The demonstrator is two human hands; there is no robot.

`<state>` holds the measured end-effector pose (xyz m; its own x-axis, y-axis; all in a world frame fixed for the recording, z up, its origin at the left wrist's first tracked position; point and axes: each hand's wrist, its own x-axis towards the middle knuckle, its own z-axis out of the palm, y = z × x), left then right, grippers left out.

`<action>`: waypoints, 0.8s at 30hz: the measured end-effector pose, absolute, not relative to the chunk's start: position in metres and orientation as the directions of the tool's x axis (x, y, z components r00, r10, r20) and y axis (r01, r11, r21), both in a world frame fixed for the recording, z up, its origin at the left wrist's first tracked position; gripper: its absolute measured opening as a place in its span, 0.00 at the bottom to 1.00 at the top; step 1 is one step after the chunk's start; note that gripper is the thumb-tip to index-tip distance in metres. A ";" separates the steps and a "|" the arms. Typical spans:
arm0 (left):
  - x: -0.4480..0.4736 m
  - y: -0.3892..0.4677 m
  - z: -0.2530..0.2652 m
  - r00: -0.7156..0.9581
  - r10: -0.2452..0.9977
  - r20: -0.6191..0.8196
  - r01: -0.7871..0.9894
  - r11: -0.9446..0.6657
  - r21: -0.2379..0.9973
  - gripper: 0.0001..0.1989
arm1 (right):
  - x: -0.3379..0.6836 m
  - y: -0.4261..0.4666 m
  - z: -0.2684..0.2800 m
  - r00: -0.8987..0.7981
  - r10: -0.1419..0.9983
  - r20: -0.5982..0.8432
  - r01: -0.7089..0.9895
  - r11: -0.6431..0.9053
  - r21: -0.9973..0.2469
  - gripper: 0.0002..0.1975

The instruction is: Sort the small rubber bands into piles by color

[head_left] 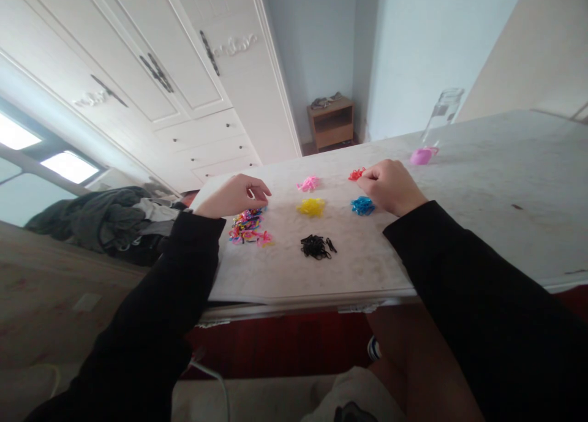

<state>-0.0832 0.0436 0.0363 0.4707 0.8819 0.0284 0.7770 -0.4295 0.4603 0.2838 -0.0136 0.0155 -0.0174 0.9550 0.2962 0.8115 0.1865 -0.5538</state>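
My left hand [236,195] hovers at the far edge of a mixed heap of small coloured rubber bands [245,228], its fingers loosely bent with a gap showing between them. My right hand [390,184] is closed, fingertips down beside the small pile of red rubber bands [356,174]; whatever is in them is hidden. Just below that hand lies a pile of blue rubber bands [362,206]. Pink rubber bands [308,184], yellow rubber bands [312,207] and black rubber bands [316,247] form separate piles between my hands.
A clear glass bottle [441,117] with a pink object [421,157] at its base stands at the table's far right. The pale table [275,281] has its front edge close to me. Dark clothes [105,220] are heaped at left; a wooden nightstand [331,123] stands beyond.
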 end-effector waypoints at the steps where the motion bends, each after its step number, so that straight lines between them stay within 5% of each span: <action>1: -0.081 0.042 0.038 0.479 0.878 0.023 0.782 -0.438 0.444 0.14 | 0.284 -0.014 0.015 -0.022 0.954 0.298 0.811 0.191 -0.553 0.23; 24: -0.075 0.037 0.037 0.560 0.828 -0.032 0.793 -0.525 0.309 0.10 | 0.282 -0.016 0.018 -0.037 0.965 0.260 0.806 0.182 -0.562 0.24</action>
<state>-0.0752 0.0374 0.0366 0.5603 0.8277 -0.0318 0.7930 -0.5249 0.3093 0.2824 -0.0156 0.0180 -0.0372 0.9650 0.2597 0.8064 0.1825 -0.5625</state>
